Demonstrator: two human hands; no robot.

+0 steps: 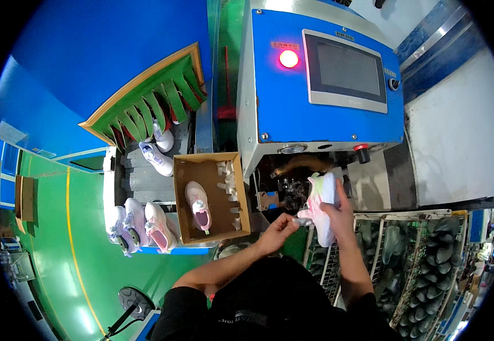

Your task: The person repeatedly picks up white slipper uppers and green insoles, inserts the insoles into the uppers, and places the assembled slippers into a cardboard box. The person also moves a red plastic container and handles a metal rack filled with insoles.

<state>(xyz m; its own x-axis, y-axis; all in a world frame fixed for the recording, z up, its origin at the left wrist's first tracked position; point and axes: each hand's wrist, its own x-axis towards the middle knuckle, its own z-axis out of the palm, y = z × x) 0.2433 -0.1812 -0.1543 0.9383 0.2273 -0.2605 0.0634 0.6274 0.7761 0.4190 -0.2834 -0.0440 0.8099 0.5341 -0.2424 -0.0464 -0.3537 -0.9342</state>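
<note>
My right hand (339, 215) grips a white sneaker (321, 209) with pink and yellow-green tints, held upright on its side in front of the machine. My left hand (278, 232) is closed in a pinch on a small translucent piece (302, 221) at the sneaker's left side; I cannot tell its exact kind. To the left stands an open cardboard box (211, 234). Inside lies a pale pink sneaker (198, 206), with several small clear plastic pieces (231, 183) along the box's right wall.
A blue machine (275, 111) with a screen (346, 73), a lit red lamp (288, 58) and a red knob (362, 153) rises ahead. Left, several sneakers (158, 227) stand on a conveyor (144, 177) below green curtain strips (139, 120). Wire racks (375, 250) with dark shoe lasts (432, 267) fill the right.
</note>
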